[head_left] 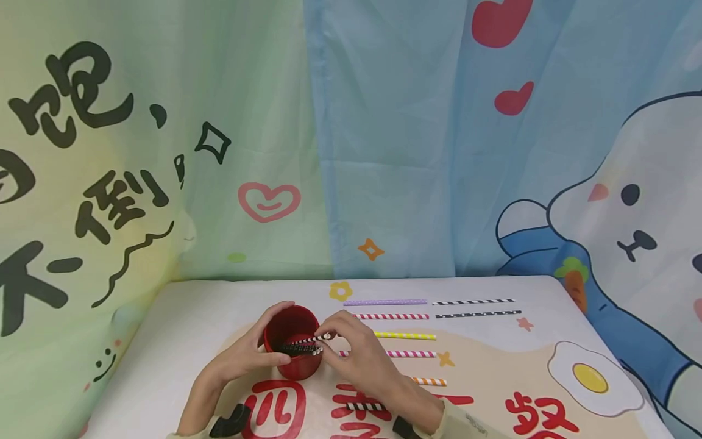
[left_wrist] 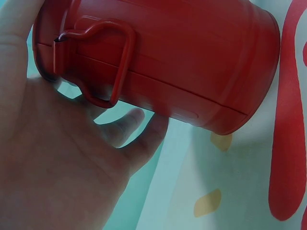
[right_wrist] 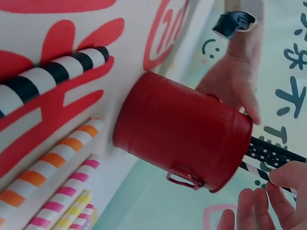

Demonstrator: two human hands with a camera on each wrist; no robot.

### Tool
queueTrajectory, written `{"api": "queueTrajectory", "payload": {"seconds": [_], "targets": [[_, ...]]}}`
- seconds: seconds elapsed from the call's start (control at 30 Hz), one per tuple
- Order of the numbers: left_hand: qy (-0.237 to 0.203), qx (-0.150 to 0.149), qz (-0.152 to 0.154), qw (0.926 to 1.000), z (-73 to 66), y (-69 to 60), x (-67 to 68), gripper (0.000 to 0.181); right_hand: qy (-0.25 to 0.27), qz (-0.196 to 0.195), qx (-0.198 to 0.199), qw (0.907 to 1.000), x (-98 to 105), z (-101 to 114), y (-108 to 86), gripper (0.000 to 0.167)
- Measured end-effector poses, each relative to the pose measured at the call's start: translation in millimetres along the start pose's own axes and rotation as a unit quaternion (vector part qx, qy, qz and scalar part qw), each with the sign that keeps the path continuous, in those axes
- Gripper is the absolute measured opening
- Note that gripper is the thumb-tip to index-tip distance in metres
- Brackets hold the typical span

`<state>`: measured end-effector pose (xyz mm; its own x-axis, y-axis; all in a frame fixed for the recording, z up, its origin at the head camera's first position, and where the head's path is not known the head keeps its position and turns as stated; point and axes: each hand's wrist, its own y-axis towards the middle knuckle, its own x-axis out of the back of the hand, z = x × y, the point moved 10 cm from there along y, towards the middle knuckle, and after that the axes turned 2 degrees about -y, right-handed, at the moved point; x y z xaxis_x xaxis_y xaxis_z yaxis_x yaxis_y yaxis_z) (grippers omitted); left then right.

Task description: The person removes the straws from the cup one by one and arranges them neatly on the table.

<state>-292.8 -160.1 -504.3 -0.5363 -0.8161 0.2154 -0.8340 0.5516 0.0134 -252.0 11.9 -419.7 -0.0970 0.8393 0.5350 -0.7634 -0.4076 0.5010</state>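
Note:
A red metal bucket with small side handles is held at its rim by my left hand. The left thumb lies on the near side and the fingers go round the far side, as the left wrist view partly shows. My right hand, at the bucket's mouth, pinches a black-and-white striped paper straw. Black straws with white dots reach out of the mouth beside it. Their lower ends are hidden inside the bucket.
Right of the bucket, paper straws lie in rows: purple, red-striped, yellow, pink-striped, orange-striped, and black-and-white ones. Another black-and-white straw lies near the front. A printed curtain hangs behind the table.

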Motion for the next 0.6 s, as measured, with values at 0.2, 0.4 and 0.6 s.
{"api": "queueTrajectory", "payload": {"seconds": [0.2, 0.4, 0.6], "targets": [[0.002, -0.003, 0.001, 1.0, 0.3, 0.6, -0.3, 0.088, 0.005, -0.014, -0.005, 0.9999, 13.7, 3.8, 1.3, 0.018], [0.006, -0.01, -0.001, 0.9999, -0.8, 1.0, 0.4, 0.089, 0.004, -0.034, -0.014, 0.9993, 29.2, 7.7, -0.3, 0.022], [0.011, -0.011, -0.002, 0.9999, -1.9, 0.7, 0.7, 0.088, 0.012, -0.045, -0.021, 0.9987, 42.9, 13.8, -2.3, 0.021]]}}
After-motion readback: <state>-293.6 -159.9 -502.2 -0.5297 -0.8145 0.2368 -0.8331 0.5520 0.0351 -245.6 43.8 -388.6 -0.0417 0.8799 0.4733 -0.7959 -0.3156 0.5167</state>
